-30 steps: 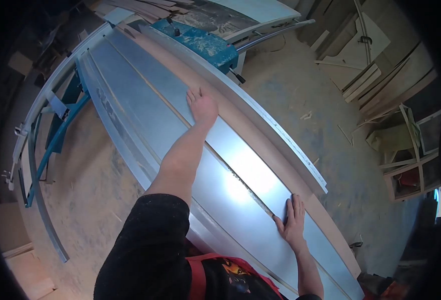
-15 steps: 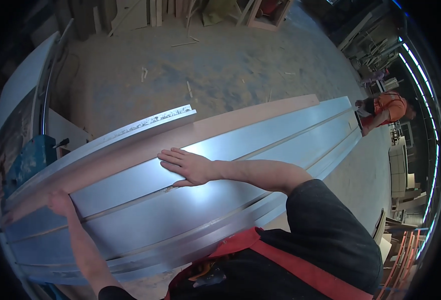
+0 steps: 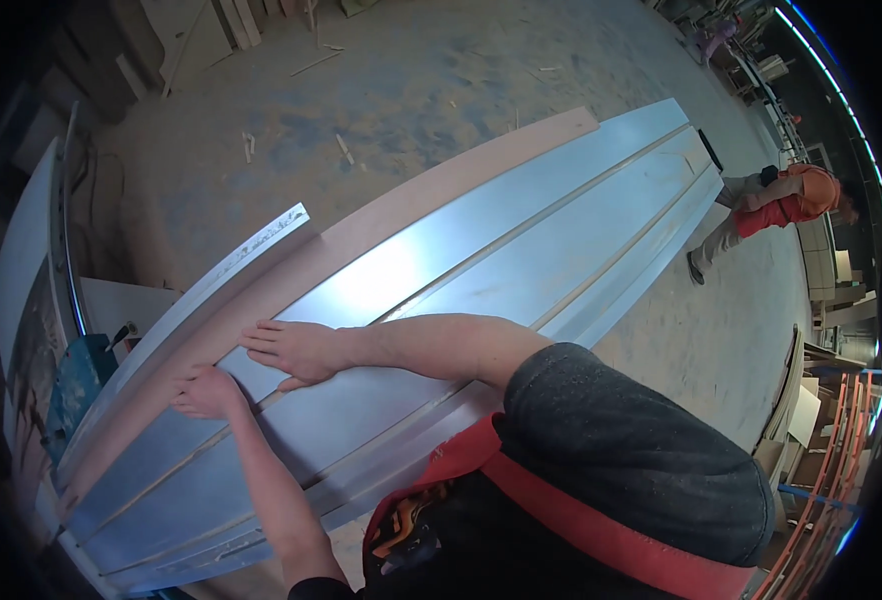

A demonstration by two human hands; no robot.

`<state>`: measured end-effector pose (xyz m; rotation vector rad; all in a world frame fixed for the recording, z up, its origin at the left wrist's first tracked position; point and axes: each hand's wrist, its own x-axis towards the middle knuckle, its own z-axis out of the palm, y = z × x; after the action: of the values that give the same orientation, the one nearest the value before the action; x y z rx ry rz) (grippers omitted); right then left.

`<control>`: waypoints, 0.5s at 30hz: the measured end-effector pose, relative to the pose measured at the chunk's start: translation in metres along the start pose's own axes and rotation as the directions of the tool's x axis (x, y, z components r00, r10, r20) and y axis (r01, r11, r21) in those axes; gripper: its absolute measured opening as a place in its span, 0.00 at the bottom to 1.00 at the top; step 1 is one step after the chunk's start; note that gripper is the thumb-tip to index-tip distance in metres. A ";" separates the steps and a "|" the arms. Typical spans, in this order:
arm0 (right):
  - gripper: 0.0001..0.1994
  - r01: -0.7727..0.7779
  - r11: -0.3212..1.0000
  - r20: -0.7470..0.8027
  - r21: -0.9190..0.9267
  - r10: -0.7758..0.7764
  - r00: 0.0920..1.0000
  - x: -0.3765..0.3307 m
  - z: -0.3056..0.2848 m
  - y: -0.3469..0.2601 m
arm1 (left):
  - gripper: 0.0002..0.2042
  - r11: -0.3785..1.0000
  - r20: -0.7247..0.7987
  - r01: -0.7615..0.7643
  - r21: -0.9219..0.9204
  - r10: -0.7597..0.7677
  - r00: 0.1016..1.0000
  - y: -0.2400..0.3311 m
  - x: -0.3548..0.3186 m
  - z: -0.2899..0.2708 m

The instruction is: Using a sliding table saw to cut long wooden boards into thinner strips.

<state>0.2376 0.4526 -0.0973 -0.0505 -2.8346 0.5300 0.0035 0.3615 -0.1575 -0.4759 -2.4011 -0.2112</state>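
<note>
A long, narrow brown board [image 3: 441, 190] lies along the far side of a long silvery metal table [image 3: 521, 250] with lengthwise grooves. A pale metal rail [image 3: 246, 250] with a speckled end runs beside the board's left half. My left hand [image 3: 208, 392] rests on the board's near edge, fingers stretched across its top. Close by on the right, my right hand [image 3: 299, 350] lies flat on the metal with its fingers spread, the fingertips reaching the board's edge. Neither hand is wrapped round anything. At the far left the board's end is dim and hard to make out.
A blue machine part [image 3: 79, 385] with a black lever stands at the left. Beyond the table's far right end a person [image 3: 796, 205] in orange and red stands bent over. Wood scraps [image 3: 345, 150] litter the floor. Orange racking [image 3: 841, 470] holds sheets at the right.
My hands have come closer together: the left has moved right along the board, the right has moved left. The view has turned, and more of the other person's legs shows.
</note>
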 end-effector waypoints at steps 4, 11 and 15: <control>0.36 0.006 0.999 -0.073 0.051 -0.002 0.997 -0.016 -0.011 0.011 | 0.17 0.989 0.066 -0.085 0.123 0.077 0.995 0.014 -0.001 -0.007; 0.12 -0.225 0.905 -0.328 0.361 0.349 0.878 -0.180 -0.106 0.068 | 0.18 0.966 0.309 -0.137 0.219 0.064 0.949 -0.059 -0.006 -0.024; 0.15 -0.799 0.431 -0.455 0.419 0.861 0.226 -0.306 -0.187 0.151 | 0.10 0.930 0.203 -0.348 -0.123 0.366 0.908 -0.128 0.088 -0.019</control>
<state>0.5791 0.6341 -0.0571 -1.5357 -1.8456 0.6612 -0.0978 0.2637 -0.0892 -1.0156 -2.4711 -0.0983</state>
